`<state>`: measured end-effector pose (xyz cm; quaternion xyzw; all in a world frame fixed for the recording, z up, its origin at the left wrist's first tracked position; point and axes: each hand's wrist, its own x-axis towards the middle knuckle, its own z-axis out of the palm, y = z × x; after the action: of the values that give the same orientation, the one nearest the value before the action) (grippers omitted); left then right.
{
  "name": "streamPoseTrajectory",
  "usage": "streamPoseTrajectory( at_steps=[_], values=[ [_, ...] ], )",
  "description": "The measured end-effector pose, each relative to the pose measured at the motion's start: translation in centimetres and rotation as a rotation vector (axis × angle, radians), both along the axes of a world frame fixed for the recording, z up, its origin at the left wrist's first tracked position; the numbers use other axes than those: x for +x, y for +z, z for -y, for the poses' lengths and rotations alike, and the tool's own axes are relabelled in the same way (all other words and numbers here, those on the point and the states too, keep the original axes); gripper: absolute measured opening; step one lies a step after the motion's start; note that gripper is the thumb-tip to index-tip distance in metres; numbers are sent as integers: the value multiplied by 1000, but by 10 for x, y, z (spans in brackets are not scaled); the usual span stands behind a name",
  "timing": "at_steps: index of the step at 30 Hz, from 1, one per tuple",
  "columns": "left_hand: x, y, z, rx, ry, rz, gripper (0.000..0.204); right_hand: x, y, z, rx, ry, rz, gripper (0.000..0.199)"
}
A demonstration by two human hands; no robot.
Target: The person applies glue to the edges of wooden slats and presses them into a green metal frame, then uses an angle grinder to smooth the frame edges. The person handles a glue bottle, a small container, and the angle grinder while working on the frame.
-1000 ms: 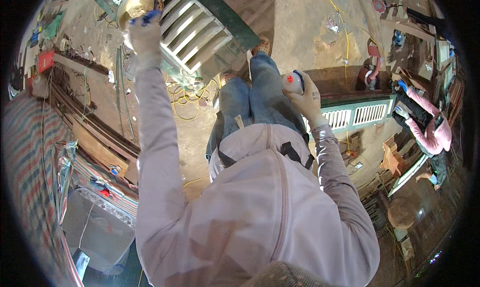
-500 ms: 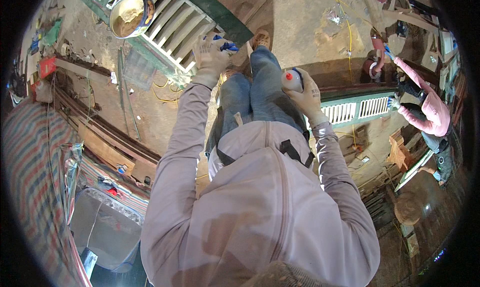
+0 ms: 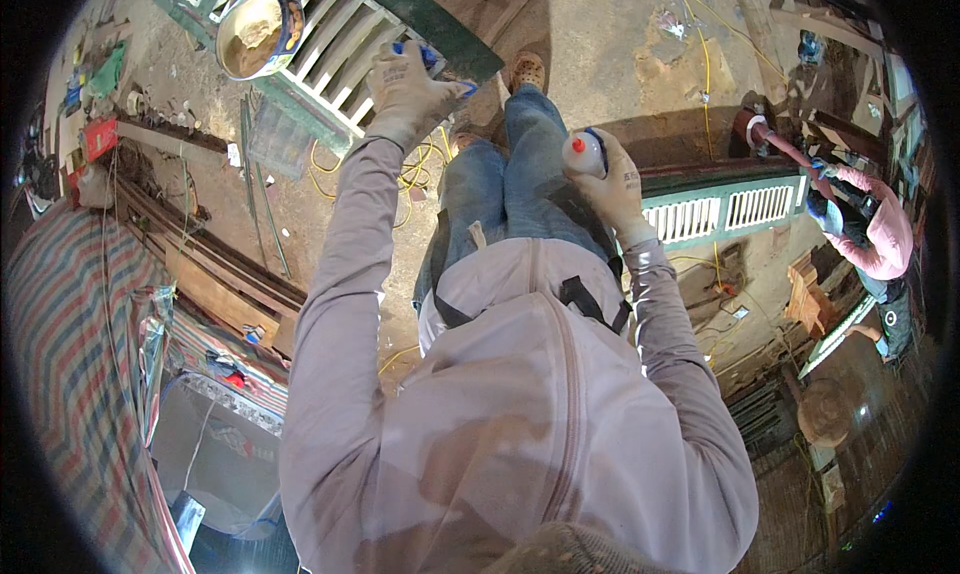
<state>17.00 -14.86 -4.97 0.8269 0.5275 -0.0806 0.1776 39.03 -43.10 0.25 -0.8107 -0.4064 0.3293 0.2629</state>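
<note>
My left hand, in a grey work glove, is raised over the green slatted shutter and grips a blue-handled tool against its frame. My right hand, also gloved, holds a small white bottle with a red cap beside my right thigh. A round tin of tan paste rests on the shutter to the left of my left hand. My jeans and a brown shoe show between the hands.
A second green slatted panel lies to the right. A person in a pink top crouches at the far right. Yellow cord crosses the dirt floor. Timber lengths and a striped tarp are at the left.
My left hand came down from the tin at the upper left and moved right onto the shutter frame, now gripping the blue-handled tool. My right hand kept the bottle in place.
</note>
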Motion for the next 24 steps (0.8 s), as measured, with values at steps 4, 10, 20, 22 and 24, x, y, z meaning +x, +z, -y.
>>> streamPoseTrajectory(
  at_steps=[4, 10, 20, 22, 24],
  values=[
    [-5, 19, -2, -79, -14, -9, 104, 4, 2, -1, -9, -32, 27, 68],
    [22, 42, 14, -48, 172, -86, 107, 3, -2, -4, 3, -23, 21, 70],
    [-6, -9, 20, 178, 407, 74, 100, -6, 2, -13, -2, 15, 19, 70],
    [0, -14, 22, 164, 473, 164, 91, -8, 4, -15, 21, -3, -12, 68],
    [-4, -10, 32, 196, 393, 128, 91, -9, 4, -14, 19, -8, -17, 68]
  ],
)
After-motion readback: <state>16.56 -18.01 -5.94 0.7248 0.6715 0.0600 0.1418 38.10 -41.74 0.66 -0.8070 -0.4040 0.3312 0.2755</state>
